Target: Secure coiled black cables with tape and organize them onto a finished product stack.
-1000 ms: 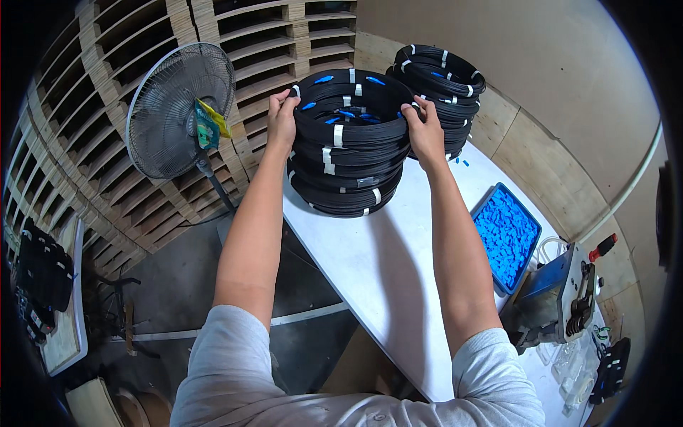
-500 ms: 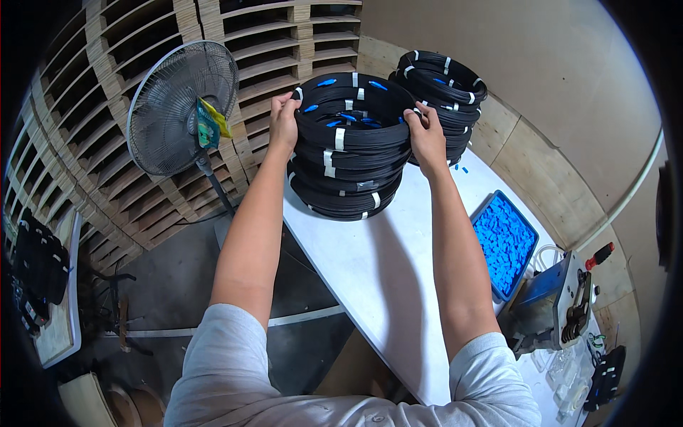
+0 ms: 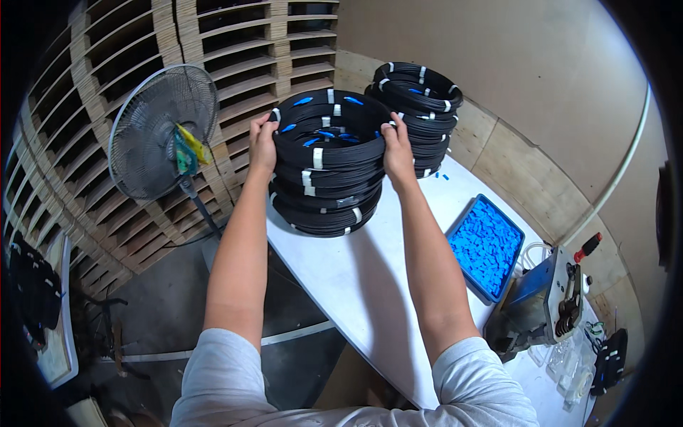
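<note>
A stack of black cable coils (image 3: 341, 186) stands on the white table (image 3: 341, 274), straight ahead of me. White tape binds each coil at several spots, and blue connectors show inside the ring. On the left side of the top coil (image 3: 352, 156), my left hand (image 3: 262, 146) is closed over the rim. Opposite it, my right hand (image 3: 398, 151) grips the same coil, thumb on top. The far sides of both hands' fingers are partly hidden. Just behind and to the right rises a second stack of taped black coils (image 3: 427, 128).
A blue tray (image 3: 491, 297) full of small blue pieces lies right of my right forearm. Beyond it sit a bench machine (image 3: 530, 306), a red-handled tool (image 3: 588, 246) and clear plastic bags (image 3: 565, 370). A standing fan (image 3: 156, 135) and wooden pallets (image 3: 245, 50) are at left.
The whole view has shifted, so the stacks and tray appear a little farther left and lower. Both hands keep their hold on the top coil.
</note>
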